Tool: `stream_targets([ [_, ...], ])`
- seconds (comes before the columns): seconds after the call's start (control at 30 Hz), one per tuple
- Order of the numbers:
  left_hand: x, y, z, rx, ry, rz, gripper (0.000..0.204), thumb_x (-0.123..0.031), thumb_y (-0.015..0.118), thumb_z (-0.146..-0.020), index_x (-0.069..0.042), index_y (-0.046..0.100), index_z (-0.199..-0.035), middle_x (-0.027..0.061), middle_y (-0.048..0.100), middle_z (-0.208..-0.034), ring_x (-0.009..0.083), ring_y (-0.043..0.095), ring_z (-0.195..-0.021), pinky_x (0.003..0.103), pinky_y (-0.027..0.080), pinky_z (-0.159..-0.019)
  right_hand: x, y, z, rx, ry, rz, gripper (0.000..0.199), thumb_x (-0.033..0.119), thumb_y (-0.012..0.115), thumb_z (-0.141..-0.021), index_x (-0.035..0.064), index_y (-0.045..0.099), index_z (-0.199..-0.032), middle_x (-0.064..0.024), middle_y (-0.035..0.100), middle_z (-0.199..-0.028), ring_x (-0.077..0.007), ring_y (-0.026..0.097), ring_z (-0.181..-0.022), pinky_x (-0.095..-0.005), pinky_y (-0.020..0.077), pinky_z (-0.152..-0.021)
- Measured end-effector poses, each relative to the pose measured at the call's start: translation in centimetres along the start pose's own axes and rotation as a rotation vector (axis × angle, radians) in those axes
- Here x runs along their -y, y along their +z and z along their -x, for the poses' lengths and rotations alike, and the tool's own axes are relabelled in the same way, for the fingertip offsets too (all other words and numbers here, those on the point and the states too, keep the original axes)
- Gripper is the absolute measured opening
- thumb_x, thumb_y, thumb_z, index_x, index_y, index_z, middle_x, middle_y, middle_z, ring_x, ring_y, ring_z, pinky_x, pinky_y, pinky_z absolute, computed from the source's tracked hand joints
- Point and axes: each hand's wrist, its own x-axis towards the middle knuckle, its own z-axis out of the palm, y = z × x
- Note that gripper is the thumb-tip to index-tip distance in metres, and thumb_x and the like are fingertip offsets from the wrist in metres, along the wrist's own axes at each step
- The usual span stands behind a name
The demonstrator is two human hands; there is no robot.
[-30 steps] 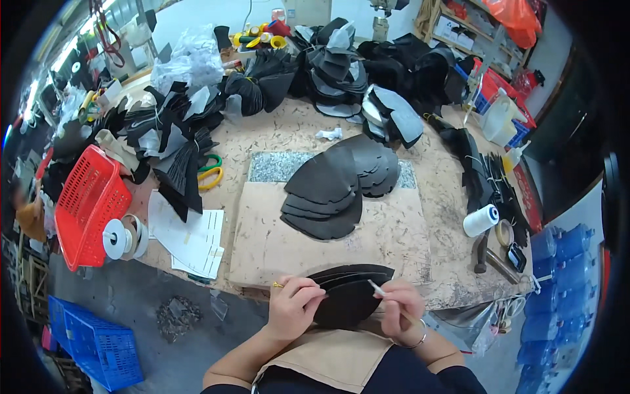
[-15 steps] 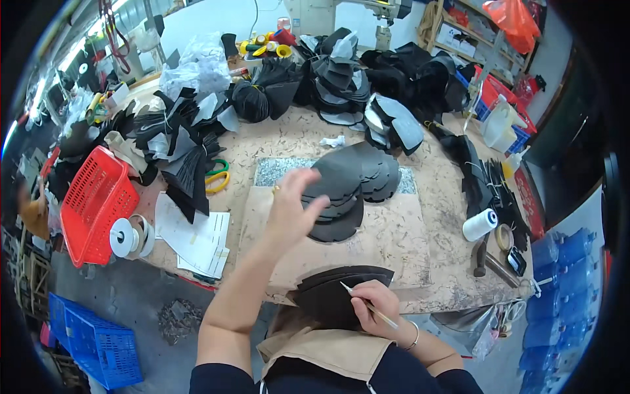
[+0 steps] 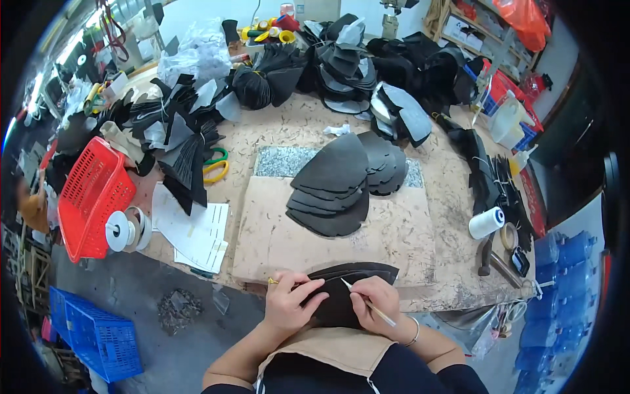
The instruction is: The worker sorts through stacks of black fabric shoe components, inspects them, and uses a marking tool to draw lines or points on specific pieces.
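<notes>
At the near table edge, in front of my body, lie several dark curved cut pieces [image 3: 338,301], stacked and slightly fanned. My left hand [image 3: 290,303] grips their left side, its thumb and fingers bent together at the edge. In my right hand [image 3: 379,303] is a thin pen-like tool [image 3: 383,315] with a pale pointed tip. Its tip is close to the upper dark piece; whether it touches I cannot tell. Beyond my hands, a fanned pile of similar dark pieces [image 3: 331,177] rests on the work board [image 3: 262,243].
Bundles of dark pieces [image 3: 266,82] line the back of the table. To the left are green-and-yellow-handled scissors [image 3: 215,167], paper patterns [image 3: 197,233] and a red basket [image 3: 92,197]. At right are a white thread cone [image 3: 485,223] and a hammer [image 3: 485,257].
My left hand has come down from above the pile on the board to the dark pieces near my body and closed at their edge. My right hand stays nearly in place.
</notes>
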Motion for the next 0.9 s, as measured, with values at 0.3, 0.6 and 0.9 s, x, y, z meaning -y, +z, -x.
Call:
stream_targets([
  [0.3, 0.0, 0.3, 0.2, -0.032, -0.001, 0.024, 0.027, -0.015, 0.081, -0.063, -0.013, 0.071, -0.088, 0.002, 0.057, -0.081, 0.0221, 0.052, -0.078, 0.033, 0.042, -0.069, 0.1, -0.3, 0.4, 0.028, 0.025, -0.011, 0.013, -0.002, 0.065, -0.076, 0.0013, 0.058, -0.086, -0.0124, 0.061, -0.075, -0.0267, 0.059, -0.061, -0.033, 0.0481, -0.054],
  [0.6, -0.2, 0.3, -0.1, -0.019, -0.026, 0.079, 0.021, -0.009, 0.079, -0.064, -0.012, 0.068, -0.081, 0.0015, 0.059, -0.081, 0.0225, 0.052, -0.08, 0.034, 0.042, -0.071, 0.3, -1.6, 1.1, -0.088, 0.069, -0.208, 0.012, -0.005, 0.058, -0.079, 0.0025, 0.056, -0.088, -0.0125, 0.061, -0.076, -0.0226, 0.059, -0.063, -0.0304, 0.0469, -0.055],
  [0.9, 1.0, -1.3, -8.4, -0.074, -0.32, 0.762, 0.016, 0.003, 0.067, -0.081, -0.005, 0.055, -0.088, -0.0016, 0.054, -0.077, 0.0068, 0.05, -0.072, 0.023, 0.044, -0.068, 0.8, -4.3, 1.8, -0.427, -0.116, -0.224, 0.01, 0.004, 0.048, -0.091, 0.0024, 0.049, -0.101, -0.0142, 0.056, -0.09, -0.0187, 0.058, -0.071, -0.0285, 0.0483, -0.064],
])
